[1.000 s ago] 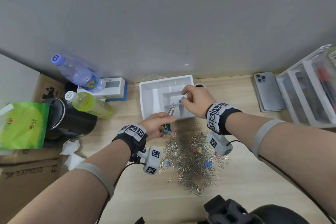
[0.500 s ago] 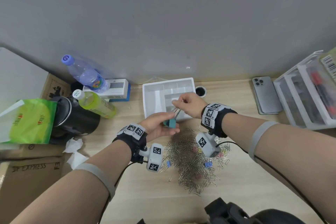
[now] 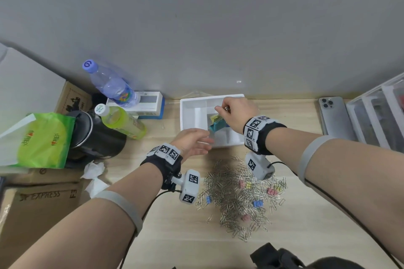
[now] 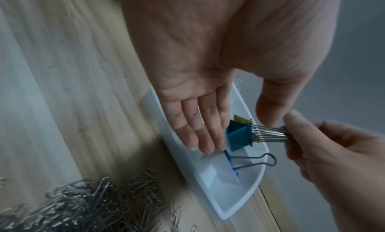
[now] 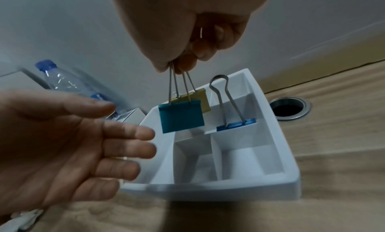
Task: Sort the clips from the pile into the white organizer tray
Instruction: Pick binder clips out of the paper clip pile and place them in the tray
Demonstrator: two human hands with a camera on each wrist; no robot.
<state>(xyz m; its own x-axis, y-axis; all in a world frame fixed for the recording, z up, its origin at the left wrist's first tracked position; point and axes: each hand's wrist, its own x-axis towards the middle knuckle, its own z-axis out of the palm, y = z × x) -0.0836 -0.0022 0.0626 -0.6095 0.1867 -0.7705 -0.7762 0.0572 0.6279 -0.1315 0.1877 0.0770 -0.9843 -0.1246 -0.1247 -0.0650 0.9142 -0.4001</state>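
My right hand (image 3: 220, 110) pinches the wire handles of two binder clips, a teal binder clip (image 5: 181, 117) and a yellow binder clip (image 5: 205, 102) behind it. Both hang above the middle of the white organizer tray (image 3: 190, 102). A blue binder clip (image 5: 235, 125) stands in a rear compartment of the tray, handles up. My left hand (image 3: 203, 144) is flat and holds nothing, its fingers just left of the teal clip at the tray's front edge. The pile of silver paper clips (image 3: 238, 192), with small coloured binder clips mixed in, lies on the wooden desk in front of the tray.
A water bottle (image 3: 111, 85), a green drink bottle (image 3: 122, 122), a black pot (image 3: 96, 137) and a green bag (image 3: 43, 137) crowd the left. A phone (image 3: 332, 116) and clear drawers (image 3: 380, 116) sit right. A cable hole (image 5: 289, 108) is behind the tray.
My right hand took the teal clip by its handles from my left hand and lifted it over the tray. My left hand let go and its fingers straightened.
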